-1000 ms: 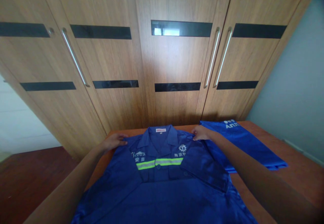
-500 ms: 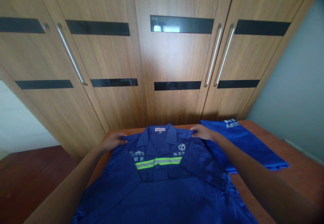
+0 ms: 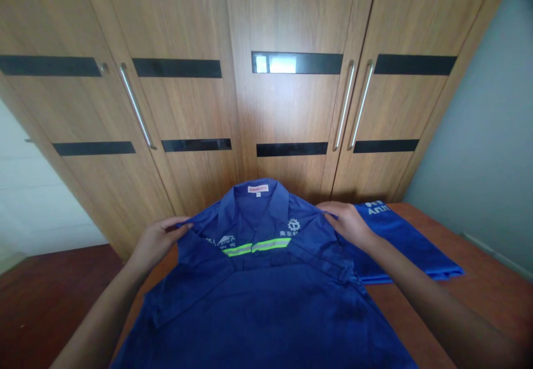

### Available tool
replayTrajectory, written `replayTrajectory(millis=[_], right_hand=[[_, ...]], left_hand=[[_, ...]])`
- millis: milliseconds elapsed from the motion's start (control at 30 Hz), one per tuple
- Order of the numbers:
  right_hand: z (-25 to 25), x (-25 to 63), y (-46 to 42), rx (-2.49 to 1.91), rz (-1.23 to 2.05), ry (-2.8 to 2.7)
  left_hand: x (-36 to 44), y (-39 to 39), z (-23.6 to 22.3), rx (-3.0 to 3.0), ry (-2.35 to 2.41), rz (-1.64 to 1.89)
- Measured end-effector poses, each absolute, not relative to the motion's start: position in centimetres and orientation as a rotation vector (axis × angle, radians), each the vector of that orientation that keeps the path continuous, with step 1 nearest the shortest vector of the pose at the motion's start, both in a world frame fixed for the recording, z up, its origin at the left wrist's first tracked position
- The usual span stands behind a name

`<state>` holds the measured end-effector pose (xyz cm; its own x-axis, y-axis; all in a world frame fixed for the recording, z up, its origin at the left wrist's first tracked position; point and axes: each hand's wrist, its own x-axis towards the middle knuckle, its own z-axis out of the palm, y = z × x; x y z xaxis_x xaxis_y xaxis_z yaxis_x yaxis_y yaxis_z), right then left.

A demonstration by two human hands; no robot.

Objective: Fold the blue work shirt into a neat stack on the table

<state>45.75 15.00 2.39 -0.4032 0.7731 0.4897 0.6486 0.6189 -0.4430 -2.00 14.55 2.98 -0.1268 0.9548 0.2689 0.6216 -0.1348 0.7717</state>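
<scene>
From afar I held the jacket (image 3: 266,302) by its shoulders, pinched in left hand (image 3: 158,241) and right hand (image 3: 348,223); folded cloth (image 3: 406,247) lay near the table's (image 3: 483,302) far right corner.

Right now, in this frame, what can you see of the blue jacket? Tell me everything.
The jacket is dark blue and looks like woven cloth, creased at the shoulders. Its open, pointed collar shows a white label with red print inside. A yellow-green and grey band crosses the chest, below white lettering and a gear emblem. The left hand and right hand pinch its shoulders; the collar end appears raised above the reddish-brown surface. Its lower end runs out of view.
</scene>
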Motion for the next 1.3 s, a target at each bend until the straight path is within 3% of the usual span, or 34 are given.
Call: replayTrajectory(millis=[200,400,667,867,1100,1300], right_hand=[[-3.8,46.6,2.3,-1.018,0.099,-2.415],[-10.3,47.2,-1.2,-1.243,0.16,-2.475],[-7.9,48.8,-0.4,-1.325,0.242,-2.391],[-6.2,49.1,-0.8,-1.454,0.356,-2.393],[-3.1,42.6,1.4,-1.374,0.24,-2.296],[-5.7,37.6,2.6,-1.28,0.164,-2.45]], left_hand=[[-6.2,2.6,-3.8,2.118,1.611,0.974],[-6.4,-0.5,-8.2,2.332,1.64,0.815],[-8.0,-0.5,-8.4,2.298,1.613,0.905],[-7.3,-0.7,-7.9,2.425,1.593,0.737],[5.9,-1.1,-2.8,2.57,1.652,0.905],[13.7,-1.1,-5.9,2.938,1.408,0.453]])
